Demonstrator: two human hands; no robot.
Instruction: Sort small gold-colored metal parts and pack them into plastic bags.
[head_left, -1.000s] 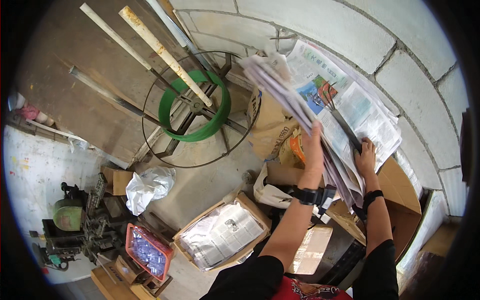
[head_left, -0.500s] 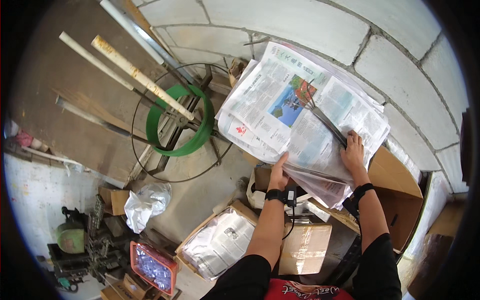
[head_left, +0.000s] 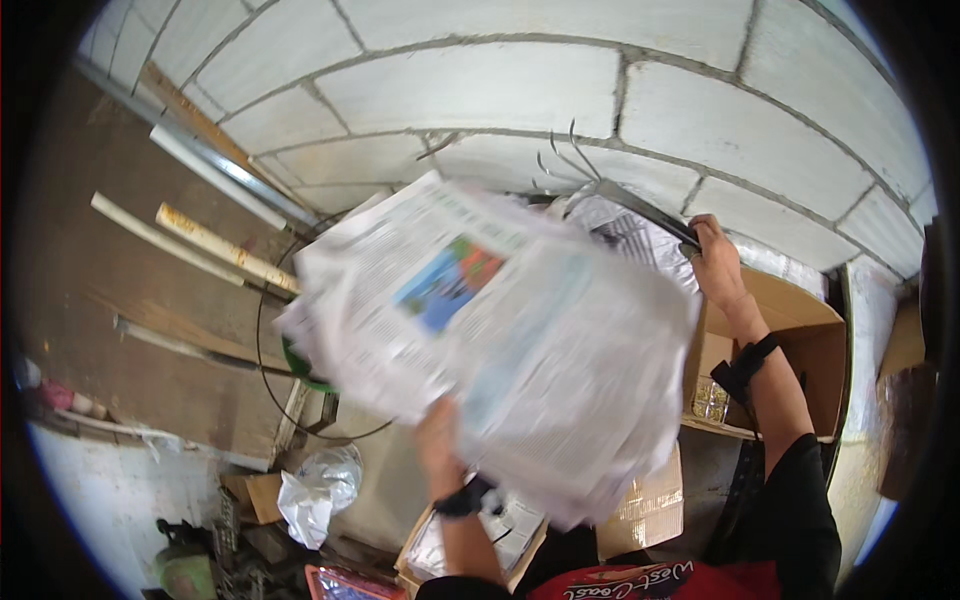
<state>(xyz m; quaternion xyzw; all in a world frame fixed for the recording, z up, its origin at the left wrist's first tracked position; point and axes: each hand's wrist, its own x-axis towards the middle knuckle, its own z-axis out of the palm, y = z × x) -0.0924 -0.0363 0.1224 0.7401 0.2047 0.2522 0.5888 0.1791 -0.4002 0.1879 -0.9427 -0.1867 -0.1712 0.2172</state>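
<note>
My left hand [head_left: 438,448] grips the near edge of a loose stack of newspapers [head_left: 520,340], its thumb on top. The stack is blurred by motion and hangs tilted in front of me. At the far right, my right hand [head_left: 715,262] is closed around the dark handle of a hand rake [head_left: 640,208]. The rake's several thin curved tines point up and left, against the block wall. Beneath the rake, beyond the stack, more crumpled printed paper [head_left: 625,230] shows. What lies under the newspapers is hidden.
An open cardboard box [head_left: 790,310] stands below my right forearm, with a taped carton [head_left: 650,505] nearer me. A box of newspapers [head_left: 490,535] sits below the stack. Pale pipes [head_left: 165,240] jut in at left, near a thin metal hoop [head_left: 265,370] and a plastic bag [head_left: 320,490].
My left hand has lifted the newspapers and swung them left and nearer. The rake, formerly lying over them in my right hand, is now off the stack, by the wall.
</note>
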